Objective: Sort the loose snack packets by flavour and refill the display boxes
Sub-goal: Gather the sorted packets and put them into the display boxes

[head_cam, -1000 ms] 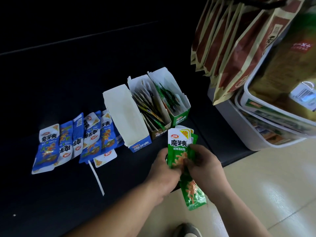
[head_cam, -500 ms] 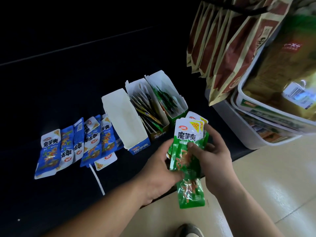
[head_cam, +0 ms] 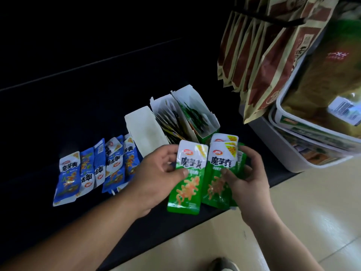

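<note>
Three white cardboard display boxes [head_cam: 145,132] stand side by side on the black shelf [head_cam: 88,98]; blue foil packets [head_cam: 97,167] lie left of them, white plastic tubs [head_cam: 289,153] right.

魔芋爽 on green packets [head_cam: 188,174], blue packets [head_cam: 69,169]; 20% on yellow corner [head_cam: 231,149] (smaller print unreadable).

One green packet [head_cam: 185,178] is held upright at centre, beside a fanned green stack [head_cam: 219,173]; blue packets [head_cam: 93,169] lie overlapping at left; three open display boxes [head_cam: 145,130] stand just above.
</note>
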{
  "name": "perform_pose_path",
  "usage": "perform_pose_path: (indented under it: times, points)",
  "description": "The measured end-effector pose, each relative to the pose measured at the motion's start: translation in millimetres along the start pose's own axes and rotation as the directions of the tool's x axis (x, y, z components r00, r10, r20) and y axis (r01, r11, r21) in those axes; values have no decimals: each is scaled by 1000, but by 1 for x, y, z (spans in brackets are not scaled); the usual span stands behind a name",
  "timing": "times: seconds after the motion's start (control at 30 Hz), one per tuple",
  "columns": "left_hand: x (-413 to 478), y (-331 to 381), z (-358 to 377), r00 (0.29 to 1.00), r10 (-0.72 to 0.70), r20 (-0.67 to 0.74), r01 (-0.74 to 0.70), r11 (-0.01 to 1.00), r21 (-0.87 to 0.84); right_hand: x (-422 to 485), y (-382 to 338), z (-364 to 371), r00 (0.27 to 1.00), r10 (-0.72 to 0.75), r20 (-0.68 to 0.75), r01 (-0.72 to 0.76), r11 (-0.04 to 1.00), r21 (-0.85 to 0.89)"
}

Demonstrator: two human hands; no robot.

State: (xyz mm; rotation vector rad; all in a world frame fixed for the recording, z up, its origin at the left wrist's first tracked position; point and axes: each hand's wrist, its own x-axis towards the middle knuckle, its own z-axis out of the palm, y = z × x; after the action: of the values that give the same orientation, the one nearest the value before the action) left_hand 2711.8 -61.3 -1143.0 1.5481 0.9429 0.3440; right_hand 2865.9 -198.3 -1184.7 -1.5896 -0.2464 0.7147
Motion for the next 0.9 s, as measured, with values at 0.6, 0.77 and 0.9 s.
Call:
perform_pose_path:
  times: [0.6,0.77,0.9]
  points:
    - [0,-1,46,995,103,-16,-94,949,302,-15,-35,15,991,-20,130,29,998,-64]
    - [12,26,35,997,81,18,-82,995,55,12,-59,18,987,38,154,-26,997,-79]
    - [37,49,15,989,94,-113,-85,993,83,38,-82,45,982,-28,188,79,960,-270]
